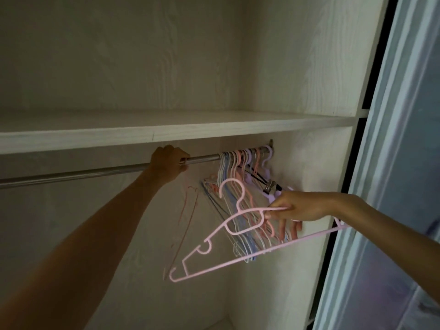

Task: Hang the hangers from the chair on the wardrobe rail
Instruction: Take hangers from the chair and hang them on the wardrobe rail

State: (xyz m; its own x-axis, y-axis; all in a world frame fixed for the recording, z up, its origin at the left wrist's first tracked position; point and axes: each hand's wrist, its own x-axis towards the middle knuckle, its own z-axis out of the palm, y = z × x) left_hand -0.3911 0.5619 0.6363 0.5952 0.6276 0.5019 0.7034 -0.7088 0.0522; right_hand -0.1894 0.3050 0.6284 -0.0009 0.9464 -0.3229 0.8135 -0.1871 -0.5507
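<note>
dim light inside a pale wood-grain wardrobe [142,55]; a thick white shelf [166,129] spans it, with the side panel [316,163] at right and a bluish sliding door [392,186] edged by a dark frame strip

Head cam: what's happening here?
A person is loading hangers onto the wardrobe rail. The left hand grips the rail, just left of a bunch of hangers already hooked on at its right end. The right hand holds a pink hanger by its upper bar, tilted, with its hook below the rail and not yet on it. A shelf sits right above the rail.
</note>
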